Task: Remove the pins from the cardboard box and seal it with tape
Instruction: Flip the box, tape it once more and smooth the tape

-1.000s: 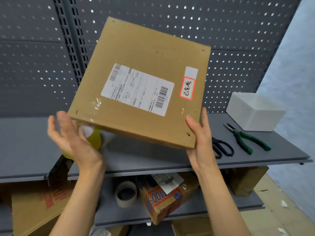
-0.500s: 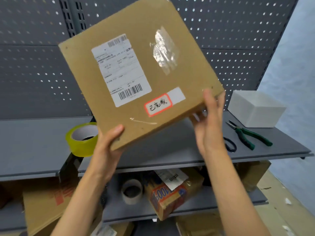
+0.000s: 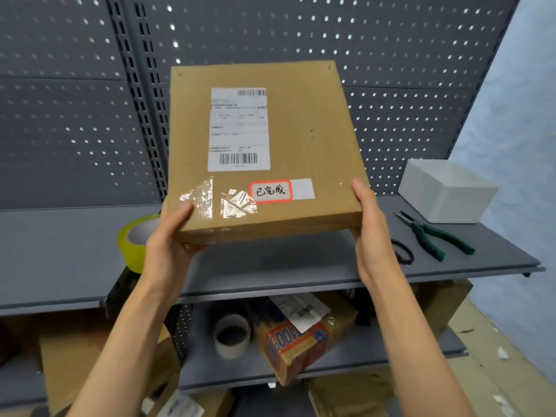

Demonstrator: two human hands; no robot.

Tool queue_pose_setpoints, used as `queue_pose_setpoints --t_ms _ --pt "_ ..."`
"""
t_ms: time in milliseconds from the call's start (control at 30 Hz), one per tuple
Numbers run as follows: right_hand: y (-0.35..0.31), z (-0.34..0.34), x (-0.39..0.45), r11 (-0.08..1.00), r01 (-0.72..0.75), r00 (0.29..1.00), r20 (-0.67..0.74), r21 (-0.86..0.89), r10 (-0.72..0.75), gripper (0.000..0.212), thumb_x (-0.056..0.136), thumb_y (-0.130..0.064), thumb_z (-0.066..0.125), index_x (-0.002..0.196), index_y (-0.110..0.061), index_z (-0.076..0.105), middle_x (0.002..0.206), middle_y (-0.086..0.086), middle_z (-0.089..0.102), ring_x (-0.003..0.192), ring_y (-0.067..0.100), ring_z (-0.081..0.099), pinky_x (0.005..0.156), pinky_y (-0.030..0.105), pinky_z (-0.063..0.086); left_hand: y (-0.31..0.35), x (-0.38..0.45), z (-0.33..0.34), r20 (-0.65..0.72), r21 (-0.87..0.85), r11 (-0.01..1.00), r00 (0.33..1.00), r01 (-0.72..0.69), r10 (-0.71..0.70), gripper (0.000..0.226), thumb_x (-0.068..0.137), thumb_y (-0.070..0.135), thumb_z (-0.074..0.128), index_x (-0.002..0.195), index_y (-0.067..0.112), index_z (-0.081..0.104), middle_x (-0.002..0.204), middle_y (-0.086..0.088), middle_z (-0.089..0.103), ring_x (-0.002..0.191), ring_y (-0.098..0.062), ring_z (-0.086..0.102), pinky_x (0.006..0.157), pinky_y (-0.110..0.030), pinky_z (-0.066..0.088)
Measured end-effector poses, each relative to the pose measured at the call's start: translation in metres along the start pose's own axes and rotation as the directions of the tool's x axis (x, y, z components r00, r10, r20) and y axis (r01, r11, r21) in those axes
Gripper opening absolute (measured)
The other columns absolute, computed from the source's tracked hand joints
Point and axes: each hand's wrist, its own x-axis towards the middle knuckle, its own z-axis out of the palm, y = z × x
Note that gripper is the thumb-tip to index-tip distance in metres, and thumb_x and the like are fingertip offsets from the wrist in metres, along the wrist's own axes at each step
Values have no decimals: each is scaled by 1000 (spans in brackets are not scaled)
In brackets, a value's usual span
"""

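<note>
Now both hands tilt the cardboard box [image 3: 301,139], label upright, facing the camera.

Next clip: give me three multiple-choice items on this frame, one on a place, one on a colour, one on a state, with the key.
1. Where do the pliers lie?
A. on the shelf, right of the box
B. on the floor
C. on top of the box

2. What colour is the tape roll?
A. red
B. yellow
C. black

3. How is the cardboard box held?
A. resting flat on the shelf
B. one hand only
C. lifted, left hand and right hand gripping its near corners

Key: 1 A, beside the white box; 2 B, yellow rim visible; 3 C, box clear of the shelf.
</note>
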Motion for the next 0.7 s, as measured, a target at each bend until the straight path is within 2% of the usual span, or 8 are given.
queue_pose_setpoints --t_ms 100,167,233,300,467,533,633,700 --pt "10 -5 -2 998 -62 997 -42 -14 61 21 94 -45 44 108 -35 56 117 -4 62 105 8 56 93 27 43 -9 1 1 6 82 997 1000 -6 6 36 87 28 51 121 16 55 104 5 66 93 -9 63 76 -26 49" --pt "17 -8 -3 996 -94 994 -51 -5 94 22 94 -42 45 110 -33 57 115 -5 63 105 8 57 92 26 44 -17 1 -1 -16 117 993 1000 16 -15 38 81 36 55 116 20 60 110 3 65 101 -12 59 88 -31 45" --pt "24 -9 -3 990 -143 988 -60 -2 142 26 94 -42 47 114 -30 59 115 -5 63 106 11 57 94 29 44 -25 1 -1 -70 153 987 997 55 -45 24 84 38 55 103 27 64 108 6 66 102 -11 58 94 -34 41" --pt "31 -9 -1 979 -201 977 -77 3 201 30 93 -41 49 117 -27 59 116 -4 64 107 13 57 97 32 44 -32 0 1 -131 172 981 989 92 -70 14 89 34 53 96 29 64 103 11 67 99 -8 58 92 -30 42" --pt "41 -10 5 959 -285 955 -83 -2 283 16 93 -37 49 99 -28 61 107 -2 65 99 14 59 88 30 46 -42 -2 6 -212 208 968 973 139 -94 11 91 35 51 91 33 62 95 18 63 88 -1 57 75 -20 41" --pt "43 -10 8 955 -298 951 -90 -2 297 15 93 -36 49 98 -28 62 106 -3 65 100 14 59 92 31 45 -45 1 7 -232 245 958 968 150 -92 12 92 37 49 87 34 60 92 19 60 85 1 54 71 -19 39" --pt "44 -8 15 945 -326 940 -111 -23 321 19 92 -38 51 104 -27 62 111 -1 64 105 17 58 98 36 44 -45 8 8 -260 282 943 960 179 -104 15 92 39 48 84 33 60 91 18 59 82 0 52 70 -19 38" --pt "44 -8 20 941 -337 936 -117 -30 331 15 92 -37 52 98 -29 62 107 -2 64 104 17 58 96 35 45 -46 13 8 -267 297 934 956 199 -119 15 92 39 48 85 33 60 94 16 60 85 -3 52 73 -21 39"
